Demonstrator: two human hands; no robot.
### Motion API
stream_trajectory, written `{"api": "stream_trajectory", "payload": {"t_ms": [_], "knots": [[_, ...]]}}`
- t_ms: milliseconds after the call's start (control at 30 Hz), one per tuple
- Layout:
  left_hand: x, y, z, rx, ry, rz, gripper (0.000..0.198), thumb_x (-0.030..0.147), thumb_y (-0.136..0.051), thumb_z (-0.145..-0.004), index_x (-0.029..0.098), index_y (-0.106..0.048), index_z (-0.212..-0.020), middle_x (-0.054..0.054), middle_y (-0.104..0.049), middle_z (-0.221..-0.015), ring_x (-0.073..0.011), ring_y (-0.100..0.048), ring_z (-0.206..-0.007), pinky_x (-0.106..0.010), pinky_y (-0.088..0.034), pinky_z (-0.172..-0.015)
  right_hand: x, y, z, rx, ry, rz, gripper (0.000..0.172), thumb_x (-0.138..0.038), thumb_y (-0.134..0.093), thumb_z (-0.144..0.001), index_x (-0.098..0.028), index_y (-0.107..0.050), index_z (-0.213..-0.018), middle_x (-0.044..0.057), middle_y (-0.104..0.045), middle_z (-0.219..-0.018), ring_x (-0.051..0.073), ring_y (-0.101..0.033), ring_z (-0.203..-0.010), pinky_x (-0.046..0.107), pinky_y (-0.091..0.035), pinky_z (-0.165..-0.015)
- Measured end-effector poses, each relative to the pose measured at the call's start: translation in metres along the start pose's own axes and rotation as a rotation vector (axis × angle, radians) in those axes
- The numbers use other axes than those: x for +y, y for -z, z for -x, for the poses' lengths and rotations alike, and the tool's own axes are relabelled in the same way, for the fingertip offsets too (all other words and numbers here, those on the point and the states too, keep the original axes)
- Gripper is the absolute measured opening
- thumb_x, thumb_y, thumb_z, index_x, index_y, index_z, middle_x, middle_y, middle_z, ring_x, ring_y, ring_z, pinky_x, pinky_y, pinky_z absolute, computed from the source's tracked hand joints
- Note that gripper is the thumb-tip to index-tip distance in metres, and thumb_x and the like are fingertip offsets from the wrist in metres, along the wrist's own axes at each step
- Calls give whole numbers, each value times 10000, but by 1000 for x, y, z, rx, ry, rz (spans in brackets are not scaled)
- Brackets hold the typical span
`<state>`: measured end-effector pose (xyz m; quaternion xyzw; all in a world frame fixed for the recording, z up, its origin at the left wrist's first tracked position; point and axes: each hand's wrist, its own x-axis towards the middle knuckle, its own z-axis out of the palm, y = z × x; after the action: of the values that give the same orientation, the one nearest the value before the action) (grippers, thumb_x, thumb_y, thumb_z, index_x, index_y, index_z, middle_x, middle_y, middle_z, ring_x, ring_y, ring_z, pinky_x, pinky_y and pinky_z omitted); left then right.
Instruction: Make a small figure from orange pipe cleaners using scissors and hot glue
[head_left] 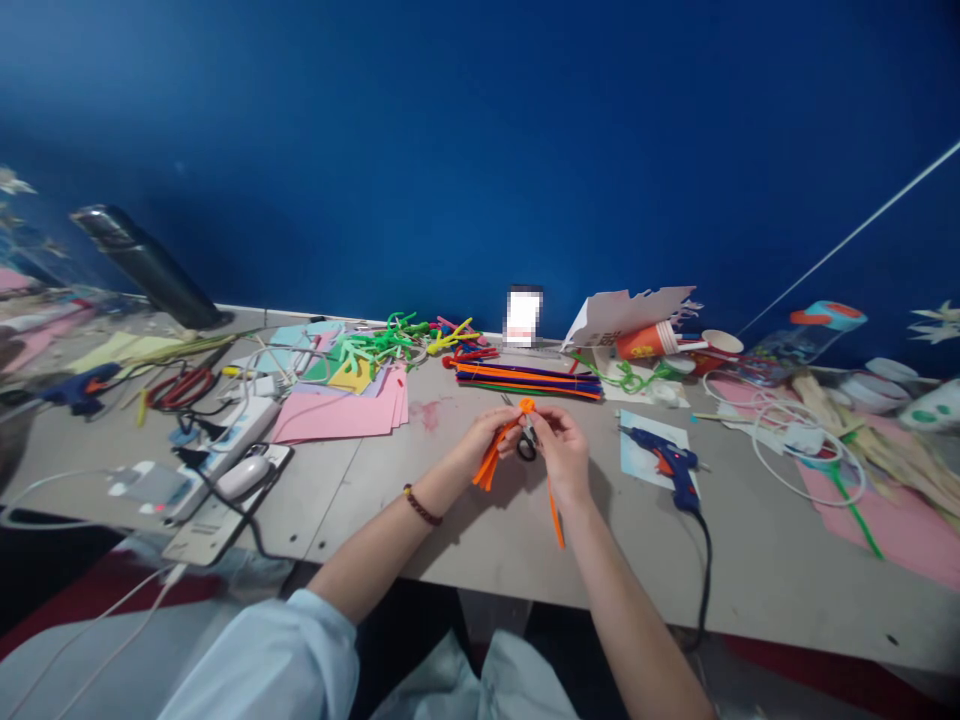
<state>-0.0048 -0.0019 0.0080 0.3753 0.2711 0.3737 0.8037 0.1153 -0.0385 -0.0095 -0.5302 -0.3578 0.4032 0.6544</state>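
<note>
Orange pipe cleaners (488,468) are gathered in my left hand (489,438), their loose ends hanging below the fingers. At the top they form a small orange coil (528,405), pinched between the fingertips of both hands. My right hand (562,447) is closed on the coil, and one orange strand dangles beneath it. Partly hidden behind my hands, a pair of scissors with black handles (527,452) lies on the table. Just beyond them is a bundle of purple, orange and green pipe cleaners (529,379).
To the right a blue glue gun (667,462) rests on light blue paper, its cord running off the front edge. Pink paper sheets (341,412), a power strip (225,450) and a phone with a mouse (246,477) lie left. Green pipe cleaners (382,345) are piled behind.
</note>
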Motion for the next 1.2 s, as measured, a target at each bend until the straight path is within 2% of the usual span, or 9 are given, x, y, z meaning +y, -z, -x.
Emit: {"api": "stream_trajectory", "payload": {"t_ms": [133,300,467,533,667,767,833,967,1200], "knots": [[1,0,0,-48,78,105,178,281,-576,-768,135,-542,-672,65,-352,-411,-36,-254,-337,-162,-213,-338,-4,-2,1,-16,-129,-98,348,-438,-758,-606,-165,-646,-792,-5,-615,-673,69,-453,-502,191,-332,-441],[0,1,-1,-96,160,150,208,294,-563,-781,131,-541,-654,56,-352,-418,-35,-249,-320,-168,-206,-325,-9,-4,1,-102,-168,-248,322,-419,-777,-576,-167,-627,-709,-19,-596,-621,42,-362,-436,195,-245,-396],[3,0,1,-74,142,41,295,413,-546,-757,125,-585,-705,5,-485,-478,-77,-397,-353,-209,-287,-346,-7,-2,-1,-55,-167,-255,327,-412,-783,-567,-169,-620,-712,-15,-609,-617,38,-349,-417,201,-224,-390],[2,-1,1,18,87,-61,292,423,-599,-729,132,-593,-746,-1,-539,-529,-91,-462,-396,-214,-324,-373,-5,-1,-1,-13,-149,-231,328,-410,-786,-564,-169,-620,-713,-40,-562,-571,36,-330,-411,201,-217,-389],[-6,-4,1,183,-161,-277,306,402,-708,-686,141,-602,-805,41,-534,-546,-61,-459,-426,-195,-354,-433,-4,-1,-1,46,-96,-157,320,-416,-774,-583,-163,-633,-719,-43,-549,-586,43,-364,-435,204,-253,-407],[-11,-4,-1,196,-286,-374,356,454,-694,-698,128,-629,-828,37,-538,-578,-51,-459,-452,-185,-343,-444,-5,-1,0,49,-69,-106,330,-427,-762,-592,-157,-650,-744,-13,-599,-648,63,-427,-479,210,-285,-426],[-11,-3,-1,198,-305,-393,369,473,-676,-708,123,-637,-818,35,-533,-568,-51,-454,-455,-186,-333,-445,-5,-1,1,26,-64,-72,339,-436,-747,-612,-155,-661,-782,3,-621,-681,75,-453,-504,210,-299,-434],[-6,-3,0,171,-225,-294,370,481,-687,-682,122,-607,-720,38,-505,-516,-50,-429,-421,-190,-314,-429,-2,0,1,-16,-44,-44,342,-447,-716,-653,-160,-667,-832,12,-634,-709,82,-466,-525,201,-317,-441],[0,-2,3,72,-85,-139,294,414,-685,-675,142,-573,-671,46,-472,-462,-51,-384,-372,-199,-292,-404,-3,-1,1,8,-35,-31,365,-469,-726,-639,-174,-638,-836,31,-675,-747,105,-535,-564,199,-357,-462]]}}
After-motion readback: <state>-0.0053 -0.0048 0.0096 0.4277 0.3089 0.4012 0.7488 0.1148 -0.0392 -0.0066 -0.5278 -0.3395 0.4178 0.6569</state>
